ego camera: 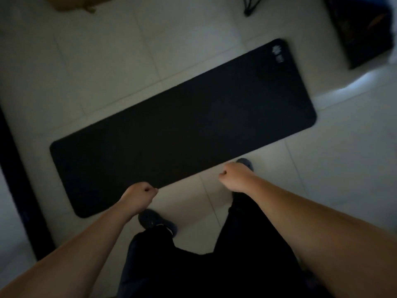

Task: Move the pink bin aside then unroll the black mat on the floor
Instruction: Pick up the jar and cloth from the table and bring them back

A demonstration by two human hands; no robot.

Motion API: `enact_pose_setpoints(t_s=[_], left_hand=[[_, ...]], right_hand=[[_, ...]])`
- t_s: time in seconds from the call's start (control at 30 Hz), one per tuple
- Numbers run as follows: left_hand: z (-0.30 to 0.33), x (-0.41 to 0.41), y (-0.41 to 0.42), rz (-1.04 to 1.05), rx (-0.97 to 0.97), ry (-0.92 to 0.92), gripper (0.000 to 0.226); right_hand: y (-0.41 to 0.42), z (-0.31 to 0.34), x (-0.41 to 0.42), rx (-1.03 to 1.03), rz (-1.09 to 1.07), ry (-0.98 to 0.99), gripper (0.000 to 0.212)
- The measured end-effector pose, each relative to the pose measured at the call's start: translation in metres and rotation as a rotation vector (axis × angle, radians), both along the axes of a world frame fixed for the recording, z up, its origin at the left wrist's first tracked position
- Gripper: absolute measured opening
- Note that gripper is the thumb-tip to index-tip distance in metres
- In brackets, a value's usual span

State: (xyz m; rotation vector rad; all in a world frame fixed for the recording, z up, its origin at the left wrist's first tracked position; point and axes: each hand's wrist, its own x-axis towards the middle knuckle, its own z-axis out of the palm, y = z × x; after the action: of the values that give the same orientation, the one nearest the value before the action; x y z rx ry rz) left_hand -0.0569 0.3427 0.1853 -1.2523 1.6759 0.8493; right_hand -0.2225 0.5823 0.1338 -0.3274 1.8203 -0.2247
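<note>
The black mat (182, 125) lies flat and fully unrolled on the pale tiled floor, running diagonally from lower left to upper right, with a small white logo near its far right end. My left hand (139, 196) is a closed fist above the mat's near long edge. My right hand (233, 177) is also a closed fist, just off that same edge. Neither fist holds anything. No pink bin is in view.
My two dark shoes (156, 222) stand on the tiles just in front of the mat. A dark box or cabinet (363, 33) is at the upper right, a black stand's feet (250, 7) at the top, a tan object (73, 3) at the upper left, and a black strip (19, 179) along the left.
</note>
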Motion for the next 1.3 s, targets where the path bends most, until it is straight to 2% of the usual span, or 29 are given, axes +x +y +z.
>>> enact_pose_setpoints(t_s=[0.27,0.43,0.7,0.87,1.07,1.17,1.3], left_hand=[[0.097,-0.093,0.077,-0.222,0.09,0.009,0.012],[0.122,-0.113,0.075,-0.376,0.107,0.024,0.013],[0.127,-0.116,0.049,-0.609,0.105,0.001,0.023],[0.13,-0.144,0.06,-0.737,0.048,-0.006,0.023],[0.128,-0.214,0.152,-0.931,0.042,-0.027,0.026],[0.139,-0.254,0.232,-0.987,0.105,0.078,0.021],[0.166,-0.293,0.338,-0.986,0.216,0.259,0.015]], right_hand=[[0.155,0.087,-0.039,0.088,-0.209,0.092,0.036],[0.198,0.123,-0.026,0.145,-0.402,0.084,0.028],[0.23,0.166,0.044,0.138,-0.949,0.185,0.027],[0.264,0.179,0.12,0.151,-1.201,0.13,0.023],[0.318,0.176,0.212,0.197,-1.556,-0.011,0.022],[0.346,0.17,0.24,0.235,-1.668,-0.079,0.024],[0.384,0.163,0.235,0.272,-1.746,-0.114,0.021]])
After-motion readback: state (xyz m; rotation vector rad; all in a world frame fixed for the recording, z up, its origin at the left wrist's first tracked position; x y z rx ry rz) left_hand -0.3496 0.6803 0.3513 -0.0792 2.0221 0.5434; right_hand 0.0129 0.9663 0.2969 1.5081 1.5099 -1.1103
